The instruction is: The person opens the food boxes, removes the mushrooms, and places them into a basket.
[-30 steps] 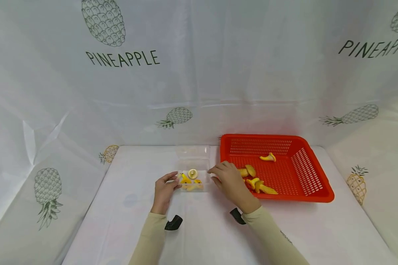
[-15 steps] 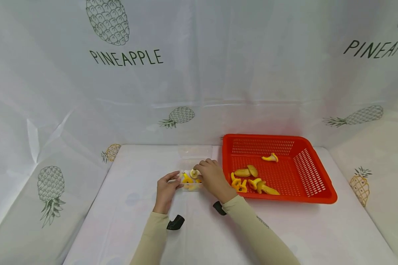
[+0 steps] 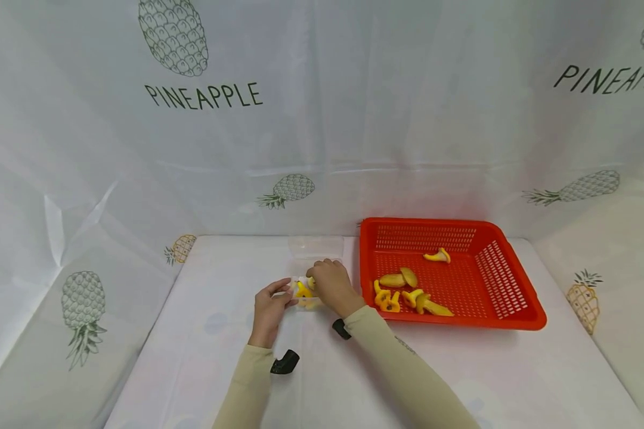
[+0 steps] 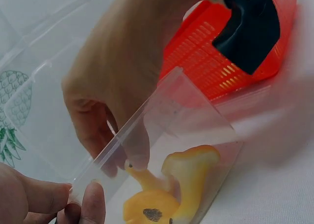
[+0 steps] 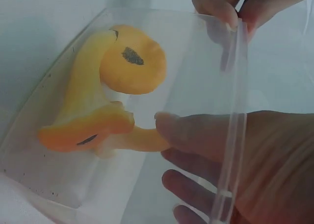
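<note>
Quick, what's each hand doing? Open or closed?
Left hand: closed, pinching the clear box at its edge.
Right hand: closed, holding a yellow mushroom by its stem.

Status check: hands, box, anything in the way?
Left hand pinches clear box at rim. Right hand inside, pinching a mushroom by its stem. Box lid open; red basket alongside, no obstruction seen.

The white backdrop point(image 3: 333, 131) reads "PINEAPPLE" twice, the right one cut off.
</note>
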`<state>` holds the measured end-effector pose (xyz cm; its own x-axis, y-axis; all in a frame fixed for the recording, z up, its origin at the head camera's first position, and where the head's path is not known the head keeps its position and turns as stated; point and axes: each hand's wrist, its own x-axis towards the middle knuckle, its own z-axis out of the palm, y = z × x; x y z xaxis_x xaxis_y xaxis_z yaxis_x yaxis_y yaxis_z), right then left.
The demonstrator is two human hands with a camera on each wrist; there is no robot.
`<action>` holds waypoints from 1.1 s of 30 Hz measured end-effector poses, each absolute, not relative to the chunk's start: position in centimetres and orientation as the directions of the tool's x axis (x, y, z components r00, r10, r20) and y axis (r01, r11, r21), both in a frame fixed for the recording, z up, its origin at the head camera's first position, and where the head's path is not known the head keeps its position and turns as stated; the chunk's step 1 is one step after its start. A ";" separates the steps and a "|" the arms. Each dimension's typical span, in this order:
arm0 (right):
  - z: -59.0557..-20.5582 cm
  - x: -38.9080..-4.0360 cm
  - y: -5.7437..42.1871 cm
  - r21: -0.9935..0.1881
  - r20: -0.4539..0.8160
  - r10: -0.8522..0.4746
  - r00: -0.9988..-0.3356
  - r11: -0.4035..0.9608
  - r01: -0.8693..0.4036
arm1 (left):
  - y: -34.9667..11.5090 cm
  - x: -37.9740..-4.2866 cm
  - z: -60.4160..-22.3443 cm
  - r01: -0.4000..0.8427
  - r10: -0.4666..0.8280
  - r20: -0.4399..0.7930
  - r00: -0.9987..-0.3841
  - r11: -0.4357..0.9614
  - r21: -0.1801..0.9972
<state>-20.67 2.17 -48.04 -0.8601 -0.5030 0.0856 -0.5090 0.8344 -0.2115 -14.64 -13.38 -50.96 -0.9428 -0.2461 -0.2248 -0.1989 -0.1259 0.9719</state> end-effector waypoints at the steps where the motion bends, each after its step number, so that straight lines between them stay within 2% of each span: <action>1: -48.0 -20.8 2.0 -0.209 0.084 -0.496 -0.864 0.839 -0.502 | -13.4 -14.6 -50.9 -0.200 -0.246 -0.227 -0.942 -0.127 0.971; 15: -48.0 -20.8 2.1 -0.190 0.155 -0.441 -0.884 0.865 -0.464 | -13.3 -14.5 -50.8 -0.204 -0.242 -0.231 -0.942 -0.132 0.970; 24: -46.0 -19.1 4.6 -0.356 0.409 -0.319 -0.855 0.807 -0.471 | -13.2 -14.5 -51.0 -0.192 -0.240 -0.219 -0.946 -0.130 0.973; 28: -45.1 -18.0 6.7 -0.388 0.509 -0.264 -0.819 0.779 -0.493 | -13.2 -14.5 -50.9 -0.197 -0.239 -0.225 -0.945 -0.134 0.971; 33: -44.2 -16.9 9.5 -0.406 0.560 -0.208 -0.802 0.775 -0.484 | -13.3 -14.4 -50.8 -0.195 -0.236 -0.224 -0.946 -0.140 0.971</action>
